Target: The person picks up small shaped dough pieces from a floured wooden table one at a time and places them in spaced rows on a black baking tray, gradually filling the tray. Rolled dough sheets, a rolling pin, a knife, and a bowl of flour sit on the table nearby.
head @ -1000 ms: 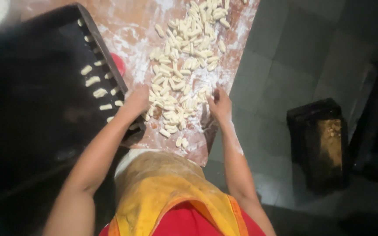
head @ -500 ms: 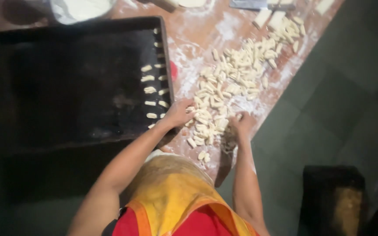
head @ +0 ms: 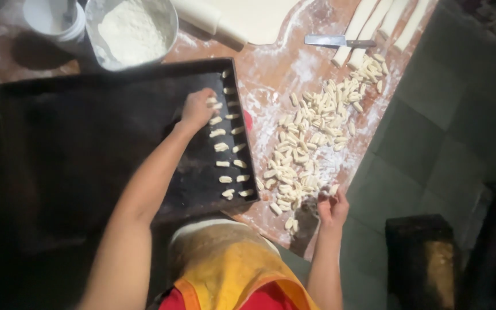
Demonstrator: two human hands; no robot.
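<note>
My left hand [head: 196,109] is over the right part of a black baking tray [head: 87,149], fingers bunched on small dough pieces next to two short rows of pieces [head: 228,146] lying there. A loose heap of small cut dough pieces [head: 308,143] covers the floured wooden table [head: 276,69] right of the tray. At the near end of that heap, by the table's edge, my right hand [head: 333,208] rests with loosely spread fingers, its tips touching a piece.
At the far end stand a metal bowl of flour [head: 133,28], a white cup [head: 53,17], a rolling pin [head: 208,17] on a dough sheet [head: 259,14], a knife [head: 340,41] and dough strips [head: 374,23]. A dark box [head: 426,258] sits on the tiled floor at right.
My left hand has left the heap and moved left and away onto the tray. My right hand stays at the heap's near end. The view has tilted toward the far end.
</note>
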